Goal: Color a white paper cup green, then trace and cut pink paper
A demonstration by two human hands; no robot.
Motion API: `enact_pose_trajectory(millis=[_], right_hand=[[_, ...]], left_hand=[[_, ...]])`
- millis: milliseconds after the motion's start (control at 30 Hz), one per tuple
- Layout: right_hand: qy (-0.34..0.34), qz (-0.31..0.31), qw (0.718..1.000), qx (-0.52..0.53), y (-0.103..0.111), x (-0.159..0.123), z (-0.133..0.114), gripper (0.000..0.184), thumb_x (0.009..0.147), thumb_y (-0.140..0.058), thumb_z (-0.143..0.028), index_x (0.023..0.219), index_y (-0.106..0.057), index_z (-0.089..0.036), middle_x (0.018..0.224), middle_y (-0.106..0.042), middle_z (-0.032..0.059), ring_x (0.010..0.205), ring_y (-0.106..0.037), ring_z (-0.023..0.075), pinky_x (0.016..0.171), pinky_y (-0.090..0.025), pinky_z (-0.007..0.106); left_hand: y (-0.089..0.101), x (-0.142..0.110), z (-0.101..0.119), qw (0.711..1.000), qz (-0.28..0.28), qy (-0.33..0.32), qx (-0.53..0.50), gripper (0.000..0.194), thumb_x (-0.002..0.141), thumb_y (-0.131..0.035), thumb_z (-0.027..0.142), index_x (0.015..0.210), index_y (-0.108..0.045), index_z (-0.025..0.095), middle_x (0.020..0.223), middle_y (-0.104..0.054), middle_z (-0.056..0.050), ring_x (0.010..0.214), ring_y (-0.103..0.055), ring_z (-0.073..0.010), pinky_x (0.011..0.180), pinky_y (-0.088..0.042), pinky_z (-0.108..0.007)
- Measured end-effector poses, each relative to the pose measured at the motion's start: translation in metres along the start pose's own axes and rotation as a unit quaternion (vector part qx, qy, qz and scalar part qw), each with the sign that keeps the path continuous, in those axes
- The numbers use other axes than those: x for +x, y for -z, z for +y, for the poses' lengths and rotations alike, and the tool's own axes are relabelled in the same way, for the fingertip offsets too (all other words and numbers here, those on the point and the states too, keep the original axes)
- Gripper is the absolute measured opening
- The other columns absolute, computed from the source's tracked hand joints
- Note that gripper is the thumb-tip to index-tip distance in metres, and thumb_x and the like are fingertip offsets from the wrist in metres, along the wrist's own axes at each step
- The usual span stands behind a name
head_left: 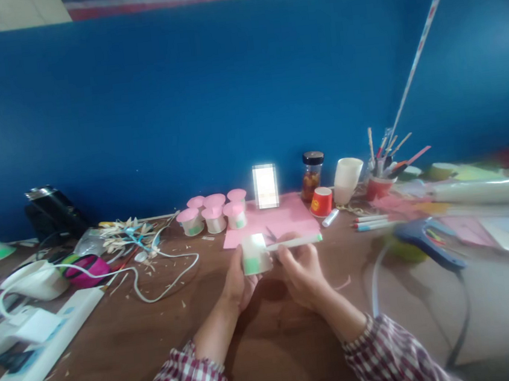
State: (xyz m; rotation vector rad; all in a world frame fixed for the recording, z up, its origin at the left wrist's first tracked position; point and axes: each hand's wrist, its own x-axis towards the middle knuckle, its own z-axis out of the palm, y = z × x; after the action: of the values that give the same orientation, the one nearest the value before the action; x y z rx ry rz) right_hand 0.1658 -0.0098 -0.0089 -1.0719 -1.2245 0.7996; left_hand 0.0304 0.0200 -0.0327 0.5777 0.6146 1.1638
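Note:
My left hand is closed around a small white paper cup with a light green patch low on its side. My right hand pinches a slim white marker with a green end pointing right. Its other end comes up against the cup's right side; whether it touches cannot be made out. Behind the hands lies a pink sheet, with a dark pointed tool partly hidden on it. Several white cups with pink disc tops stand grouped to the left of the sheet.
Left are a power strip, white cable, tape roll and wood scraps. Right are a red paper cup, jar, white cup, markers, brush holder and blue glue gun.

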Motion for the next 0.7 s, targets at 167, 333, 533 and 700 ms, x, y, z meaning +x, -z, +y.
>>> enact_pose_trajectory(millis=[167, 333, 533, 700], right_hand=[[0.006, 0.011, 1.0, -0.007, -0.0001, 0.0005, 0.0018, 0.011, 0.081, -0.053, -0.024, 0.081, -0.06, -0.016, 0.063, -0.059, -0.0013, 0.056, -0.054, 0.0124, 0.051, -0.043, 0.021], [0.006, 0.009, 1.0, -0.01, -0.0003, 0.0004, 0.002, 0.011, 0.082, -0.053, -0.025, 0.08, -0.06, -0.016, 0.062, -0.058, -0.0012, 0.055, -0.053, 0.0122, 0.051, -0.042, 0.021], [0.003, 0.007, 1.0, 0.002, 0.0003, 0.0005, 0.0007, 0.01, 0.081, -0.054, -0.025, 0.082, -0.06, -0.017, 0.064, -0.06, -0.0008, 0.058, -0.055, 0.0133, 0.053, -0.043, 0.022], [-0.007, 0.025, 1.0, 0.012, -0.0004, 0.0002, -0.0008, 0.01, 0.082, -0.054, -0.026, 0.078, -0.058, -0.017, 0.063, -0.057, -0.0019, 0.058, -0.053, 0.0121, 0.052, -0.042, 0.021]], left_hand=[[-0.0014, -0.0012, 0.0018, 1.0, -0.006, -0.005, 0.0, 0.046, 0.091, -0.038, 0.043, 0.111, -0.061, 0.009, 0.094, -0.07, -0.013, 0.09, -0.064, -0.024, 0.081, -0.049, -0.036], [-0.0015, -0.0021, 0.002, 1.0, -0.004, -0.007, 0.003, 0.044, 0.091, -0.038, 0.042, 0.111, -0.061, 0.01, 0.094, -0.07, -0.012, 0.091, -0.064, -0.0237, 0.082, -0.049, -0.037], [0.0016, -0.0015, 0.0021, 1.0, -0.013, 0.014, 0.01, 0.046, 0.091, -0.039, 0.047, 0.109, -0.061, 0.011, 0.097, -0.07, -0.013, 0.091, -0.064, -0.0244, 0.086, -0.047, -0.041], [0.0033, 0.0003, 0.0017, 1.0, -0.027, -0.006, 0.013, 0.045, 0.089, -0.044, 0.049, 0.112, -0.061, 0.015, 0.105, -0.068, -0.012, 0.097, -0.062, -0.0226, 0.089, -0.047, -0.038]])
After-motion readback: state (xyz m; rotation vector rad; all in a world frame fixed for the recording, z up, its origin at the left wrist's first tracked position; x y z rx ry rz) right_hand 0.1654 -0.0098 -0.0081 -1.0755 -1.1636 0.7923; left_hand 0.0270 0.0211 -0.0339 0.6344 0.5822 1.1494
